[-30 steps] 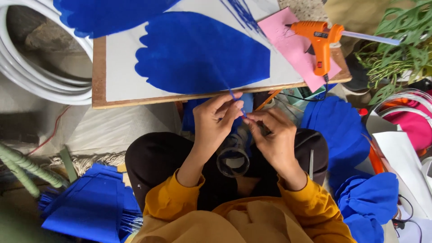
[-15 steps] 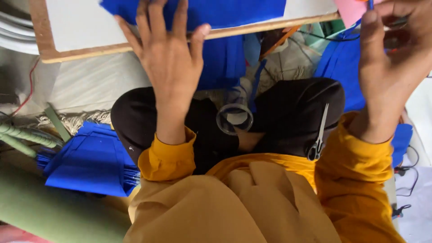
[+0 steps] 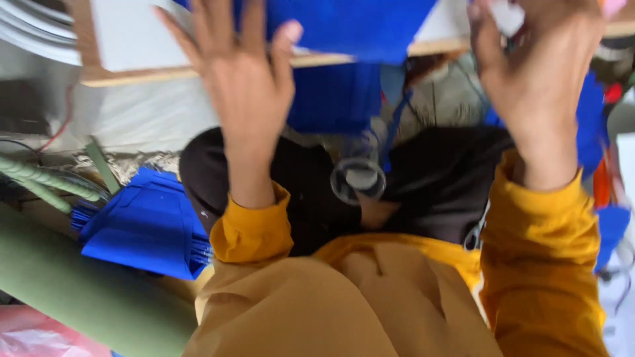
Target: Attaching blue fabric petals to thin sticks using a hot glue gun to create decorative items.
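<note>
I reach both open, empty hands, left hand (image 3: pixel 248 86) and right hand (image 3: pixel 536 73), evenly to the blue sheet (image 3: pixel 350 26) just ahead, to grip its edge flat.

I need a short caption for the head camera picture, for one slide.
Both hands, left hand and right hand, spread open, reach toward the blue sheet on a wooden board; yellow sleeves below.

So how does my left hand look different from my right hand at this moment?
The left hand is spread wide, every finger showing; the right hand is cut off at the frame's top. The left hand lies over the white board, the right hand beyond its right end. Both reach forward, both in mustard sleeves.
</note>
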